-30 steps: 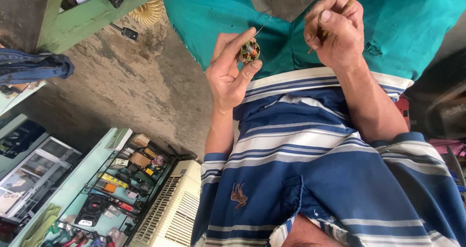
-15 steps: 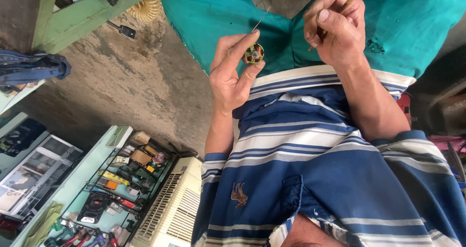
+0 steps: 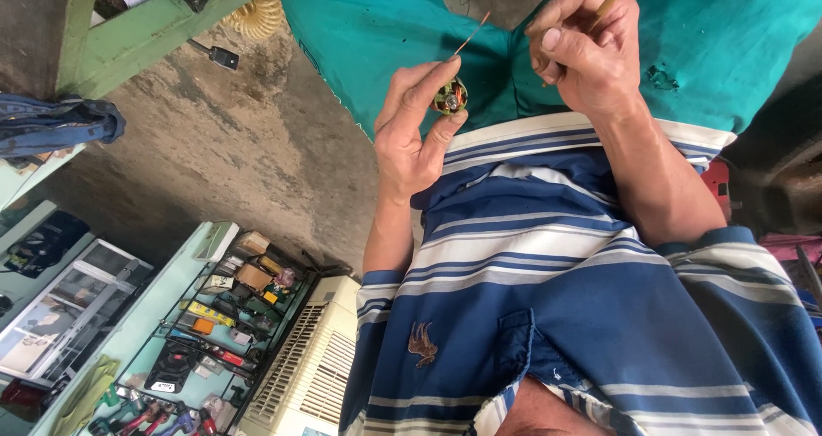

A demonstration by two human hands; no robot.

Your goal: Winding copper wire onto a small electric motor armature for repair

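My left hand (image 3: 415, 132) pinches a small round wound part (image 3: 450, 98), copper and dark, between thumb and fingertips. A thin copper wire (image 3: 473, 33) sticks up from it towards my right hand. My right hand (image 3: 586, 55) is closed around a thin tan stick (image 3: 610, 1), whose tip shows above the fingers. The two hands are close together but apart, held over my teal shorts (image 3: 385, 33) and blue-and-white striped shirt (image 3: 548, 299).
Concrete floor (image 3: 240, 153) lies to the left. A green bench (image 3: 145, 33) with a yellow coiled cable (image 3: 257, 16) and a black plug (image 3: 224, 56) stands at the upper left. Blue cloth (image 3: 60, 123), a wire rack of boxes (image 3: 231, 299) and a white vented unit (image 3: 308, 367) are lower left.
My left hand has shifted slightly and turned the round part between its fingers. My right hand has stayed nearly in place with the stick.
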